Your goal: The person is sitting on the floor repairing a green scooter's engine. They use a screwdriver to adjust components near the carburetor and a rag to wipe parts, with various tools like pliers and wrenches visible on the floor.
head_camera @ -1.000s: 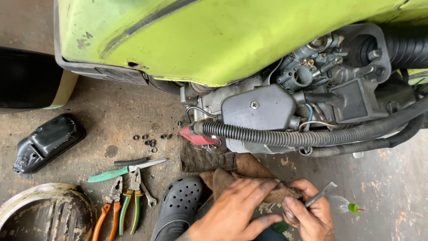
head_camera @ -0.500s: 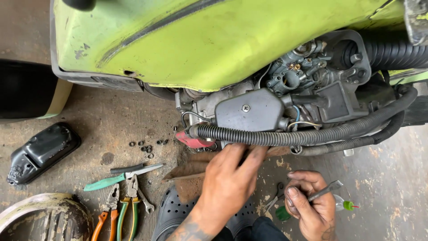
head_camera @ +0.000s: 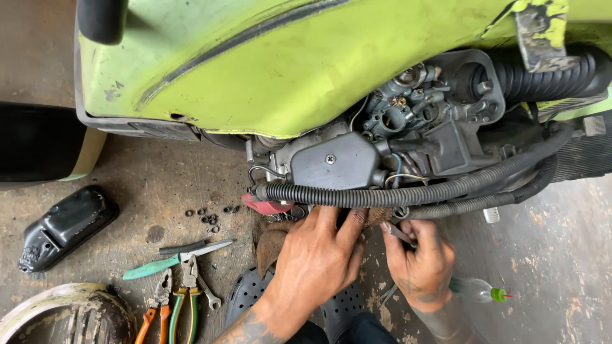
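Note:
A lime-green scooter body [head_camera: 268,70] stands over an exposed grey engine and carburettor [head_camera: 408,121]. A black corrugated hose [head_camera: 395,194] runs across below the engine. My left hand [head_camera: 315,261] reaches up beneath that hose, its fingers spread and their tips touching the underside of the engine by a brown rag [head_camera: 271,245]. My right hand [head_camera: 419,261] is beside it on the right, closed on a thin metal tool [head_camera: 398,234] whose tip points up at the hose. What the fingertips touch is hidden.
On the stained concrete floor at the left lie a black plastic cover [head_camera: 64,226], several small black nuts [head_camera: 210,216], a green-handled tool [head_camera: 169,260], pliers [head_camera: 173,302] and a rusty chrome ring [head_camera: 64,315]. A small bottle [head_camera: 478,290] lies at the right; a black clog [head_camera: 245,293] below.
Both hands have risen from low near my lap to the engine's underside. The left hand went first to the hose; the right followed with its tool.

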